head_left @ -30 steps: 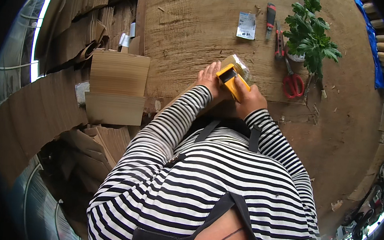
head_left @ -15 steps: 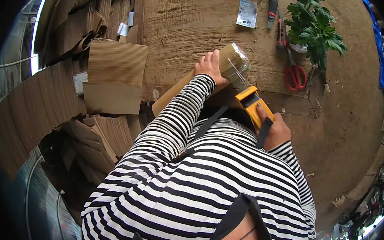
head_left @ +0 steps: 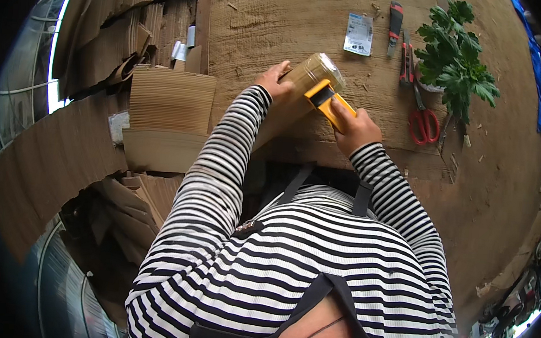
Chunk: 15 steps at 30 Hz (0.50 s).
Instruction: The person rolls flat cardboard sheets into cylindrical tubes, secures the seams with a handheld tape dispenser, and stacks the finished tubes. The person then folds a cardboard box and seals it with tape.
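Note:
A long tan cardboard package lies slanted over the table near its front edge, with shiny clear tape round its far end. My left hand is closed on its left side, thumb on top and the other fingers partly hidden. In my right hand is a yellow tape dispenser with a dark opening, gripped by its handle. The dispenser's front reaches over the package's right side, close to the taped end; whether it touches cannot be told.
Corrugated cardboard sheets are stacked at left. Farther back lie a printed packet, a red-and-black utility knife, a second red cutter and red-handled scissors. A leafy green plant stands beside them.
My right hand has brought the tape dispenser up and left onto the package's side. My left hand has shifted left along the package. The whole view has moved slightly.

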{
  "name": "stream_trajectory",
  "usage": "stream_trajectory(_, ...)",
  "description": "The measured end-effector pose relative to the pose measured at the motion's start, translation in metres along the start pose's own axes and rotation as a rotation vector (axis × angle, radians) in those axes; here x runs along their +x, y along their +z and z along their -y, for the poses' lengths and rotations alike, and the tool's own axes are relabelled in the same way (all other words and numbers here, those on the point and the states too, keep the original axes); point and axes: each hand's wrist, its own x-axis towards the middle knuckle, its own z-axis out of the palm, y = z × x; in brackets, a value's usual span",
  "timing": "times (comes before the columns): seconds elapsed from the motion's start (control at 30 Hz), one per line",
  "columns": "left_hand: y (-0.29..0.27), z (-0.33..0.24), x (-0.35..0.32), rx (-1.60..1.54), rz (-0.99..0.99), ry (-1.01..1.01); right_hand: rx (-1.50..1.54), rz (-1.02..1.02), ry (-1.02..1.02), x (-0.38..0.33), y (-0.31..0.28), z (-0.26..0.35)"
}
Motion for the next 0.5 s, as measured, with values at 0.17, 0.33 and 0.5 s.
stream_trajectory(0.17,0.028,-0.077,-0.029,0.553,-0.250,-0.177,0.009,0.058,0.011,0.039,-0.012,0.036)
stream_trajectory(0.33,0.027,-0.065,-0.021,0.551,-0.208,-0.218,0.098,0.044,-0.039,-0.015,-0.035,0.029)
stream_trajectory(0.5,0.001,-0.054,0.000,0.447,-0.039,-0.179,-0.014,0.095,0.047,-0.040,-0.014,-0.009)
